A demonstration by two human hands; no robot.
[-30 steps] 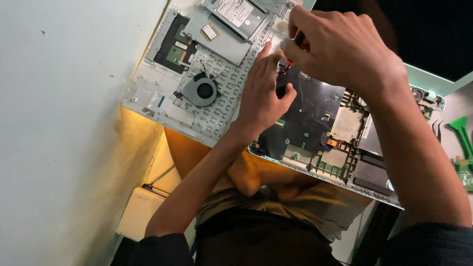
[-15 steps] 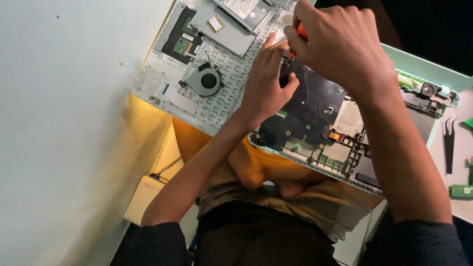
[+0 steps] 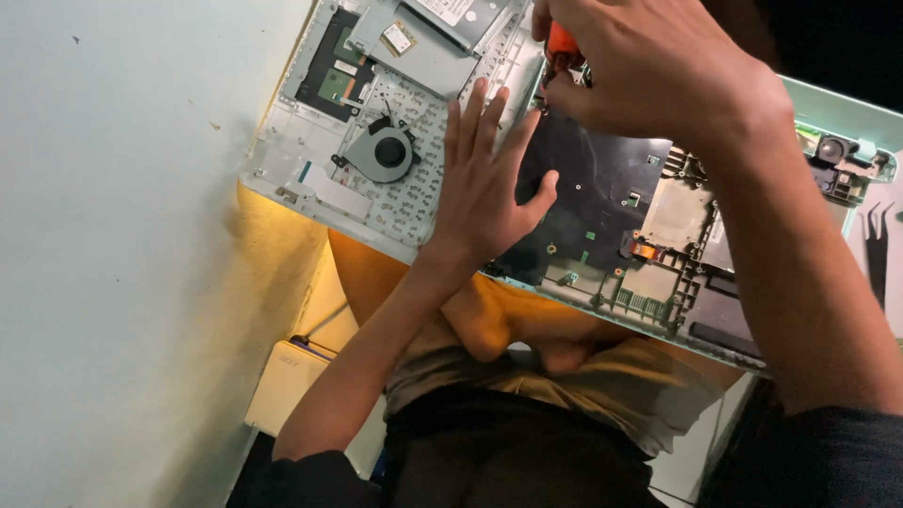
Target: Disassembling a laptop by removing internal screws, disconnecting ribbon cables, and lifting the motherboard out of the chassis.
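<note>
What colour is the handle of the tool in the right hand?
The handle is orange-red, seen in the head view.

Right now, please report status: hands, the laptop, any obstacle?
Left hand flat on opened laptop. Right hand grips orange-handled tool. Fan exposed, nothing blocking.

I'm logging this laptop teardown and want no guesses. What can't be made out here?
Head view only:
- Orange-handled tool: tip hidden by the right hand.
- Opened laptop: far end cut off by the top edge; middle covered by the left hand.
- Dark tweezers: cut off by the right edge.
</note>
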